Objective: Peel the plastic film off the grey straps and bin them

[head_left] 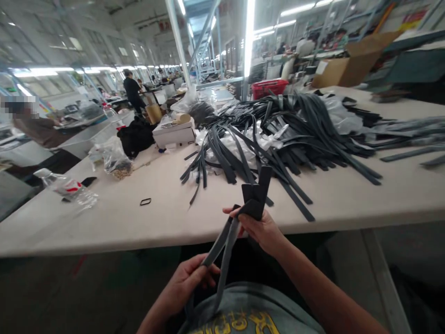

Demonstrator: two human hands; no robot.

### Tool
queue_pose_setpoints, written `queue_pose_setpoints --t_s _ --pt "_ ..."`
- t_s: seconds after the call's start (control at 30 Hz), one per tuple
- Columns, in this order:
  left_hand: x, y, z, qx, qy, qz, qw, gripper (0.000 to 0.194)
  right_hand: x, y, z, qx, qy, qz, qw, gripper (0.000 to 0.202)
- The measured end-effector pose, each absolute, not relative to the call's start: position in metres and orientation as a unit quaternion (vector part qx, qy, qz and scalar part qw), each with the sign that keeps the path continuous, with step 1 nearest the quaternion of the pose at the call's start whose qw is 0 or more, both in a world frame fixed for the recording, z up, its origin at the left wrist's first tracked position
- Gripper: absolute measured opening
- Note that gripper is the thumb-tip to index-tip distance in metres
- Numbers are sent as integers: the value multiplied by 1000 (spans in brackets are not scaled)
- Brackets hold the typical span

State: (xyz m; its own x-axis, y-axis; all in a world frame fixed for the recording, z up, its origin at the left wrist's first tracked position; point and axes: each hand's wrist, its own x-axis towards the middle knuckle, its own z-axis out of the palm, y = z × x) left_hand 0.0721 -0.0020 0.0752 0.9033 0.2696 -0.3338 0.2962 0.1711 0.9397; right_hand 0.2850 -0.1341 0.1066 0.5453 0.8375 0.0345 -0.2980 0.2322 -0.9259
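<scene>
Close to my body, just over the table's front edge, a dark grey strap (226, 248) hangs in a loop between my hands. My right hand (259, 227) is closed on its upper part, together with flat black strap ends (255, 195) that stick up above the fingers. Lower and to the left, my left hand (191, 278) pinches one length of the same strap between thumb and fingers. A large heap of black and grey straps (295, 134) lies on the table beyond my right hand.
The pale table (167, 222) carries a small black rectangular ring (145, 202), a plastic bottle (71, 188) on its side and a clear bag (114, 157). Behind are a white box (174, 134), a red basket (268, 88) and a cardboard box (347, 69). People work farther back.
</scene>
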Motion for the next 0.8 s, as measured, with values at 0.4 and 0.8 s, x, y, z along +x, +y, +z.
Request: queue_pose_setpoints --t_s 0.4,0.8 --pt "157 -57 96 740 150 -50 653 31 292 -186 117 -583 -258 274 720 30" --pt "159 -90 58 791 -1 -145 594 41 306 -345 155 -663 -57 -98 740 12"
